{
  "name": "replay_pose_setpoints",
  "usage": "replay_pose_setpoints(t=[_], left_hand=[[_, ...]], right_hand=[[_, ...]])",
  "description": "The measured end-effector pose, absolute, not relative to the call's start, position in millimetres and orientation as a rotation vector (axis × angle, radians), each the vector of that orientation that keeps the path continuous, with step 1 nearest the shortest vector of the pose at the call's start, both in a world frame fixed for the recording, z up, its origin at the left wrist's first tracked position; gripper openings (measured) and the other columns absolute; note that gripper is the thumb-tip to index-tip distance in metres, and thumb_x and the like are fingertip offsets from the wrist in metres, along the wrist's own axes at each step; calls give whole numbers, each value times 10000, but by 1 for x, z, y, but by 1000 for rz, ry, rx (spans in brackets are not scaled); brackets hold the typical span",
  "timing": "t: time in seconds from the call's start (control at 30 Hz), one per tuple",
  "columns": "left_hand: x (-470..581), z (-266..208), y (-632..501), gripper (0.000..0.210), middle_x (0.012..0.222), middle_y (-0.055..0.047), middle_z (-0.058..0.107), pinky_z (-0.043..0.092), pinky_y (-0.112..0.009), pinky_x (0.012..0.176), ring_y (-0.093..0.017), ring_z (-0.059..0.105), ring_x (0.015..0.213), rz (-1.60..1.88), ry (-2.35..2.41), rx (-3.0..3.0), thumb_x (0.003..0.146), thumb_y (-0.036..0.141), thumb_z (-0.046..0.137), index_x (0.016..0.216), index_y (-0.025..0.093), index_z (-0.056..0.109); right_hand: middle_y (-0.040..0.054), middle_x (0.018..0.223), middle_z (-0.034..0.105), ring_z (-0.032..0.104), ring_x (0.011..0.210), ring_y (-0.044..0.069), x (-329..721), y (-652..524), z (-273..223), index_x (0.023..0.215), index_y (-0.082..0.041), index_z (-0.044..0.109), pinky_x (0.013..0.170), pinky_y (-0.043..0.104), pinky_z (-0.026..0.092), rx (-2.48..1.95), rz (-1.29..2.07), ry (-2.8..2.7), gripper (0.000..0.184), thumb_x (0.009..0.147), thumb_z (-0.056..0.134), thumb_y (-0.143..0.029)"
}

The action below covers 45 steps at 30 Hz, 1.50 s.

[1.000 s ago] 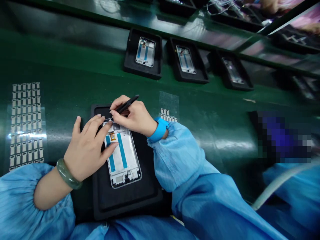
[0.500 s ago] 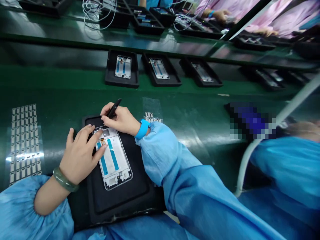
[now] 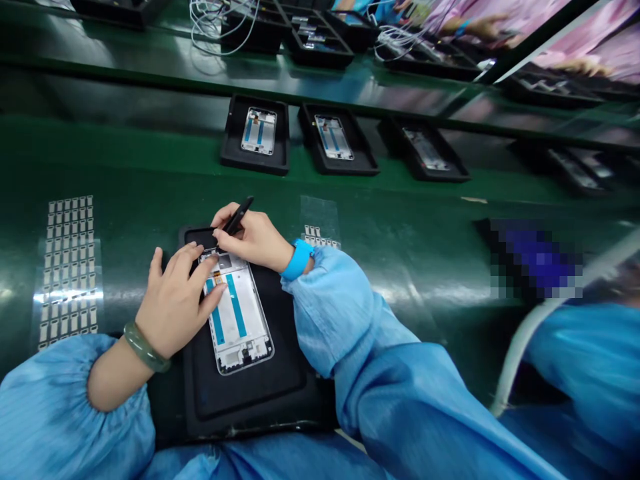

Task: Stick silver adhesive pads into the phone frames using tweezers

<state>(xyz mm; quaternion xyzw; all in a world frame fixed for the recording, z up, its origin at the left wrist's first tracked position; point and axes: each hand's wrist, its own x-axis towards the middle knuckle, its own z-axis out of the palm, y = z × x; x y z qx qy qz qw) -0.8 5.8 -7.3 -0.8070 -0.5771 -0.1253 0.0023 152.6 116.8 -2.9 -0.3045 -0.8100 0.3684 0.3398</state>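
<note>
Works at a broad green table [image 3: 400, 213], spread across most of the frame. Wears loose blue sleeves [image 3: 345, 320], one at the lower left, the other right of the bottom centre. Has a black tray [image 3: 250, 393] in the lower middle of the frame, close in front of the body. Has a co-worker's sleeve [image 3: 590, 360] at the lower right, just beside a pale curved bar [image 3: 515, 353]. Has a clear sheet [image 3: 70, 260] of small pale parts at the left of the frame, set out in rows, with glare across its lower half.

Has the phone [image 3: 253, 317] lying in the black tray, left of the lower centre, turned a little, with its white inside and two blue strips [image 3: 236, 305] facing up. Lays the left hand [image 3: 175, 300] over its upper left edge with fingers spread apart, not closed on anything; cannot tell whether every fingertip touches.

Has three smaller trays [image 3: 233, 140] in a row at the upper middle, each with a phone inside. Clamps the right hand [image 3: 263, 240], left of the frame's centre, around a black pen, between thumb and fingers. Has a small sheet [image 3: 319, 213] just right of that hand, partly behind the sleeve.

Wears a green bangle [image 3: 147, 347] on the left wrist and a blue wristband [image 3: 299, 260] on the right. Slants the pen [image 3: 238, 215] down toward the phone's top edge; cannot tell whether its tip touches.
</note>
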Motion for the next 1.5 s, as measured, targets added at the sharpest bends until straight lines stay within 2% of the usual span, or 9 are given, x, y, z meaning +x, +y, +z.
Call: replay_pose_setpoints(t=[0.47, 0.7, 0.8, 0.87, 0.97, 1.03, 1.17, 1.33, 1.5], left_hand=[[-3, -9, 8, 375, 1225, -195, 534, 226, -648, 1015, -340, 424, 1239, -367, -1737, -2542, 872, 384, 440, 1153, 159, 546], [-21, -20, 12, 318, 1226, -222, 511, 283, -704, 920, -408, 439, 1208, -389, -1542, -2552, 882, 341, 430, 1131, 173, 534], [-13, -10, 12, 336, 1300, -217, 450, 254, -705, 945, -457, 358, 1252, -497, -1489, -2504, 867, 373, 443, 1126, 179, 535], [6, 5, 11, 351, 1240, -202, 502, 318, -632, 954, -421, 435, 1194, -510, -1431, -2559, 867, 416, 436, 1089, 169, 549], [52, 25, 12, 435, 913, -130, 621, 469, -428, 779, -281, 610, 876, -171, -1433, -2766, 903, 499, 317, 962, 152, 573], [83, 31, 17, 535, 805, -127, 618, 468, -405, 692, -287, 626, 774, 190, -1609, -2708, 893, 563, 261, 871, 130, 574], [116, 28, 33, 523, 844, -189, 645, 463, -399, 625, -336, 649, 779, 492, -1901, -2551, 878, 512, 295, 914, 66, 566], [95, 35, 52, 390, 809, -173, 672, 464, -403, 651, -334, 657, 791, 613, -1946, -2562, 840, 418, 326, 889, 117, 570], [26, 68, 92, 399, 756, -149, 652, 445, -393, 588, -326, 639, 713, 619, -2001, -2410, 817, 462, 322, 884, 156, 568]], right_hand=[[8, 826, 589, 526, 702, 109, 145, 119, 11, 852, -158, 542, 655, 237, 406, -650, 760, -2505, 88, 788, 486, -138], [-34, 753, 559, 582, 668, 73, 165, 128, 11, 858, -180, 489, 668, 211, 512, -791, 1260, -1753, 190, 812, 588, -335], [-37, 732, 557, 600, 665, 77, 187, 135, 21, 861, -184, 492, 672, 212, 525, -847, 1164, -1559, 257, 789, 616, -397], [-35, 724, 562, 601, 666, 82, 202, 139, 24, 854, -181, 508, 687, 219, 519, -906, 1016, -1550, 251, 793, 608, -403], [-33, 712, 572, 598, 676, 91, 219, 145, 16, 842, -177, 528, 701, 229, 501, -995, 820, -1595, 209, 821, 562, -382], [-34, 708, 579, 595, 683, 96, 228, 148, 6, 837, -175, 544, 705, 230, 489, -1065, 727, -1640, 192, 824, 545, -366], [-36, 703, 596, 602, 677, 101, 246, 157, -16, 813, -175, 572, 697, 227, 481, -1178, 656, -1635, 187, 806, 557, -361], [-44, 655, 595, 631, 647, 101, 269, 172, -35, 814, -178, 564, 678, 227, 510, -1277, 699, -1420, 165, 790, 573, -341], [-32, 652, 587, 644, 596, 105, 275, 185, -44, 808, -175, 535, 602, 222, 534, -1265, 775, -1327, 166, 788, 568, -336]])
